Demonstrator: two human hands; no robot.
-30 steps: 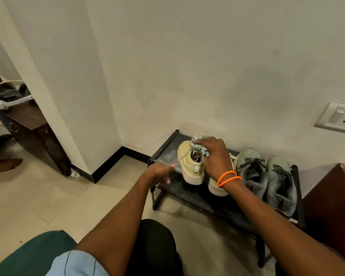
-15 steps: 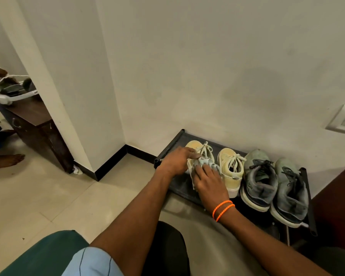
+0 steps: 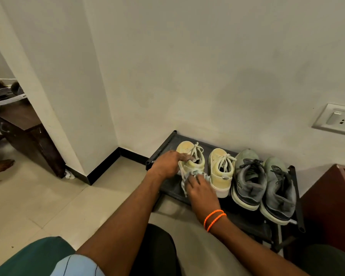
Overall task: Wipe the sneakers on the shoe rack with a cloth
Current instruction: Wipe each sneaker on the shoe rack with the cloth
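Observation:
A low black shoe rack (image 3: 163, 145) stands against the wall with two pairs on it. The left yellow sneaker (image 3: 189, 151) is at the rack's left end, and my left hand (image 3: 168, 164) grips it at the collar by the laces. My right hand (image 3: 200, 191), with orange bands on the wrist, presses a pale crumpled cloth (image 3: 195, 174) against that sneaker's heel. The right yellow sneaker (image 3: 221, 166) stands beside it. Two grey sneakers (image 3: 249, 180) (image 3: 279, 188) fill the right half of the rack.
A dark wooden cabinet (image 3: 331, 198) stands right of the rack. A wall socket (image 3: 337, 121) is above it. A brown desk (image 3: 24, 126) is at far left behind the wall corner. Someone's foot (image 3: 0, 166) is on the tiled floor there. My knees are at the bottom.
The left yellow sneaker, lifted a second ago, now stands on the rack. My left hand moved from the rack's edge onto it, and my right hand with the cloth went down to its heel.

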